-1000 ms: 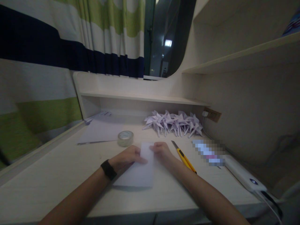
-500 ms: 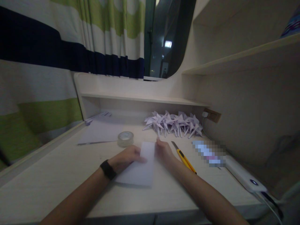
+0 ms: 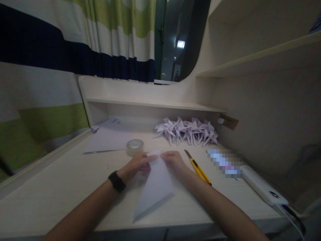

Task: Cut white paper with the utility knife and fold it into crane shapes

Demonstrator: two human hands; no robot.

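Observation:
A folded sheet of white paper (image 3: 156, 187) slants over the front of the desk, its wide end toward me. My left hand (image 3: 137, 164) pinches its far left edge between thumb and fingers; a dark watch band circles that wrist. On the far right corner of the same sheet, my right hand (image 3: 174, 162) is closed, fingertips near those of the left. Just behind the left hand lies a roll of clear tape (image 3: 134, 147). A yellow utility knife (image 3: 200, 171) with its blade out rests beside the right forearm.
Several folded paper pinwheels (image 3: 187, 130) are heaped at the back under the shelf (image 3: 155, 103). A stack of white paper (image 3: 107, 137) lies back left. On the right are a blurred-out flat object (image 3: 224, 163) and a white power strip (image 3: 263, 185) with a cable.
The paper has turned, its near end swinging to a slant and lifting. My left hand has moved up to its far end, and my right hand now grips the corner there.

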